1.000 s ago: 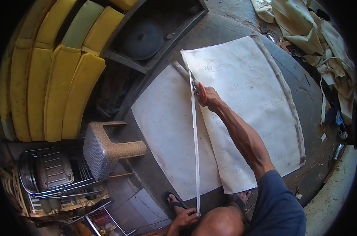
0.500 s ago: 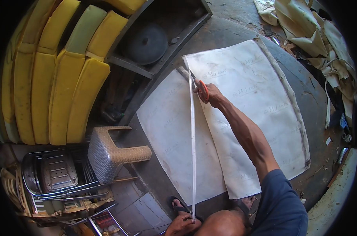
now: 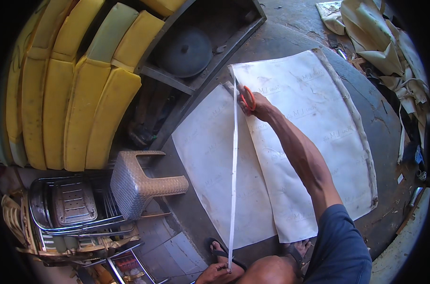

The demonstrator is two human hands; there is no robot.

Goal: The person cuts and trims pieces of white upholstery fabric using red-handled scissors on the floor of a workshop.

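Observation:
My right hand (image 3: pixel 256 106) is closed around orange-handled scissors (image 3: pixel 250 97) near the far left corner of a white sheet. The blades are mostly hidden by the hand and a long, narrow white strip (image 3: pixel 234 170). That strip runs taut from beside the scissors down to my left hand (image 3: pixel 215 273), whose fingers pinch its near end beside my foot. Beneath the strip, a white sheet (image 3: pixel 210 165) lies flat on the left. Another white layer (image 3: pixel 300 128), with faint handwriting and a dark, dirty right edge, overlaps it on the right.
Yellow foam cushions (image 3: pixel 58 109) stand in a row at far left. A plastic stool (image 3: pixel 139 189) and stacked metal chair frames (image 3: pixel 72 203) sit nearer. A dark wooden frame holds a round black lid (image 3: pixel 185 52). Crumpled beige material (image 3: pixel 371 38) lies at far right.
The whole view has shifted slightly, with the scene moving to the right. The scissors' handles have turned a little in my right hand, while both hands keep their grips.

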